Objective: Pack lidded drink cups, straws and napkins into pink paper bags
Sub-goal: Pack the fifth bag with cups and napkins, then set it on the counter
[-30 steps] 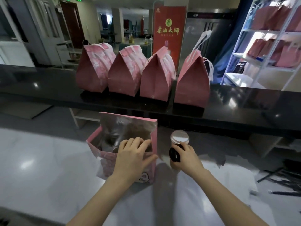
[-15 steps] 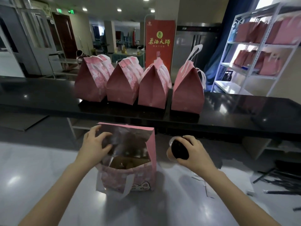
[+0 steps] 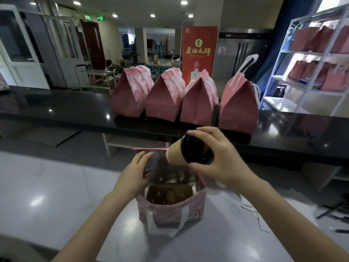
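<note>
The left hand (image 3: 135, 173) is set on the left wall of the open pink bag (image 3: 170, 210), which appears to be pinched between fingers and thumb; blur obscures this. The bag is stood on the white table (image 3: 56, 186). Above its mouth the drink cup (image 3: 177, 156) is held tilted, grasped around by the right hand (image 3: 217, 156).

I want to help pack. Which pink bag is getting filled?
Find the long black counter with four closed bags. In front of it, on the white table, stands another bag. Only this one is open, the left hand holding its edge.
</note>
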`<action>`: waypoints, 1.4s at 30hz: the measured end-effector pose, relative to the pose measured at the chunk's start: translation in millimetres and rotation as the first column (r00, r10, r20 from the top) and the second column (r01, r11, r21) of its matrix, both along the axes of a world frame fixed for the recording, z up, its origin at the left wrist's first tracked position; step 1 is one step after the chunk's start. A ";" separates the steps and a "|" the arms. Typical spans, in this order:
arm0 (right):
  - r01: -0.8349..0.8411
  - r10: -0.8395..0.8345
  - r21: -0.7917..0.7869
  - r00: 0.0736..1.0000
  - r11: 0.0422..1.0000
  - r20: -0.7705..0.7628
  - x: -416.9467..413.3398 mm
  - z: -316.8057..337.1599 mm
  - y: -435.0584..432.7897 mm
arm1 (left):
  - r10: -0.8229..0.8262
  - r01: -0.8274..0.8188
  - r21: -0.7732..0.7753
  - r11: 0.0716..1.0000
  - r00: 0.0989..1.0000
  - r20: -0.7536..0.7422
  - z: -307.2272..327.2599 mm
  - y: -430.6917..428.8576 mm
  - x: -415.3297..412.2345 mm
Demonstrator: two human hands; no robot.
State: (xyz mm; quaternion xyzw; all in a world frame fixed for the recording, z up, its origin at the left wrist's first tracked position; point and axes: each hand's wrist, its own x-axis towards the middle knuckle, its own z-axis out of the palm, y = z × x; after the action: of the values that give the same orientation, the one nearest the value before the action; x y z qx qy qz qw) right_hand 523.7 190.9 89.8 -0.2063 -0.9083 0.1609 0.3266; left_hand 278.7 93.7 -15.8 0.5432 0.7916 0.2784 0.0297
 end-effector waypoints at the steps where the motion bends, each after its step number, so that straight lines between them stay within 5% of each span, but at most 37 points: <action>1: -0.038 0.039 -0.024 0.998 0.999 0.057 -9.8 -5.6 -6.4 | 0.005 -0.005 0.007 1.000 1.000 0.011 -0.9 -4.4 0.8; 8: -0.084 0.091 -0.034 0.897 0.996 0.432 -58.9 -69.2 -18.3 | -0.092 0.091 0.034 0.995 0.995 0.030 -9.3 -44.2 5.9; 15: -0.051 0.028 0.020 0.788 0.998 0.615 -99.2 -114.5 -19.5 | -0.175 0.167 0.092 0.982 0.980 0.099 -11.8 -57.3 3.1; 42: -0.093 0.063 -0.001 0.664 0.996 0.745 -129.8 -148.6 -18.5 | -0.205 0.202 0.049 0.978 0.975 0.080 -11.5 -59.4 9.5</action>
State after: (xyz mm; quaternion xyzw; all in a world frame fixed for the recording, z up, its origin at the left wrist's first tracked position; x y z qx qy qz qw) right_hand 393.9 172.4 -58.9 -0.2088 -0.9732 0.0595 -0.0757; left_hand 288.2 34.3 -27.2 0.6095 0.7241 0.3126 0.0807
